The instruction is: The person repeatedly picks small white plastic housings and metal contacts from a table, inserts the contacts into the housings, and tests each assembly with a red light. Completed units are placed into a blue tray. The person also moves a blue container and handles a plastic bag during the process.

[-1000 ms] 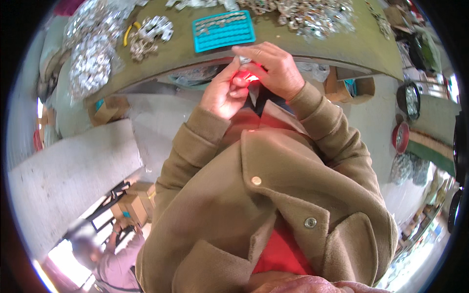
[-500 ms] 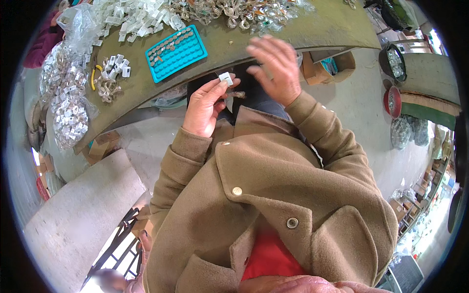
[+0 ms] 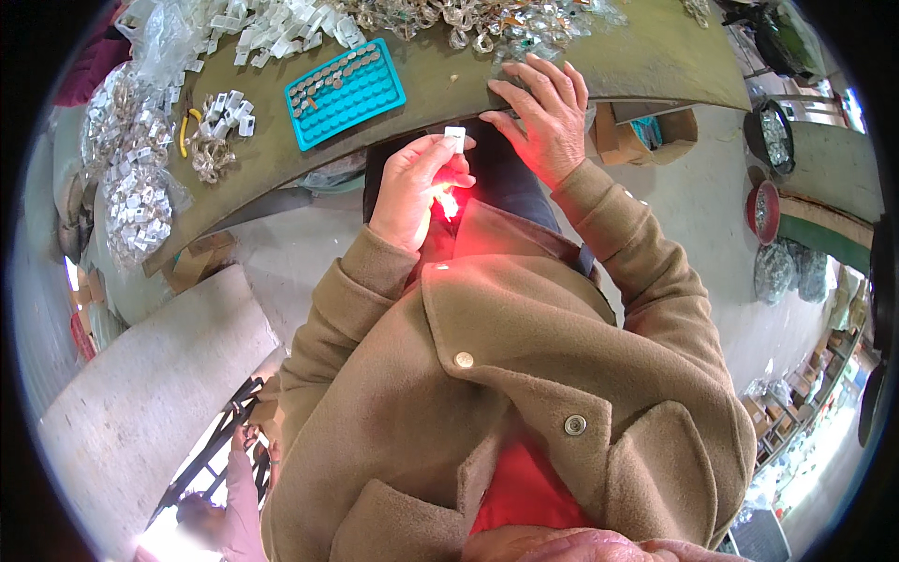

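Between the thumb and fingers of my left hand (image 3: 405, 192) is a small white battery case (image 3: 454, 138), held just off the table's front edge. Below it, against the same hand, a bunched wire string light (image 3: 448, 202) glows bright red and tints my fingers and coat. My right hand (image 3: 545, 117) is open, fingers spread, over the table's edge; whether it touches the surface I cannot tell. On the table beyond my left hand lies a teal tray (image 3: 354, 110) of round pockets, with rows of coin cells (image 3: 342, 70) in its far part.
White battery cases (image 3: 272, 33) and coiled wire lights (image 3: 468, 21) are heaped along the table's far side. Yellow-handled pliers (image 3: 184, 139) and a few cases lie at left, near a filled clear bag (image 3: 136, 215). A cardboard box (image 3: 676, 140) stands below at right. Another person (image 3: 234, 496) is at lower left.
The string light at my left hand has come on red. My right hand has shifted slightly right and its fingers now spread over the table edge. The case is turned more upright.
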The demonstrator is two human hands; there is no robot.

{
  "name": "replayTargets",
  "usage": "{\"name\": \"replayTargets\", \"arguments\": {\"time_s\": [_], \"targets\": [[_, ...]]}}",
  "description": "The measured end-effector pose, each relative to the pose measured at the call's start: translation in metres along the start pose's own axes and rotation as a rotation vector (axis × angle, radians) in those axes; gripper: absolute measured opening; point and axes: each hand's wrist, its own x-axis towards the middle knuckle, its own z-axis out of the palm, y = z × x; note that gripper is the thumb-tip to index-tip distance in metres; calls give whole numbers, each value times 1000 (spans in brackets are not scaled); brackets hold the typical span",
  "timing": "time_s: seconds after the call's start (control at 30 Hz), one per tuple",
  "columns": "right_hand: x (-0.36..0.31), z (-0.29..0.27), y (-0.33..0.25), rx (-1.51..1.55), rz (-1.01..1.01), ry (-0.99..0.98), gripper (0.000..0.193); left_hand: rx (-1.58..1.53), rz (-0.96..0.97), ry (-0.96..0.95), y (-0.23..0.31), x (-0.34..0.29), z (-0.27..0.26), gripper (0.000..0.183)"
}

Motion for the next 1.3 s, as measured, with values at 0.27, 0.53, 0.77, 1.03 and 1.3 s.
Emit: {"name": "replayTargets", "arguments": {"time_s": [0.27,0.53,0.77,1.03,1.3], "targets": [[-7,14,2,64,-103,157,22,55,-19,52,-1,1,-3,29],[-3,16,1,130,-154,200,14,-18,-39,57,-3,-5,-3,35],[24,9,-6,181,24,7,6,-63,13,48,-3,-4,-7,38],[45,4,-11,459,375,-189,10,-81,-32,18,7,-9,-11,38],[48,18,-7,824,479,-158,27,-207,43,25,6,-5,-16,37]]}}
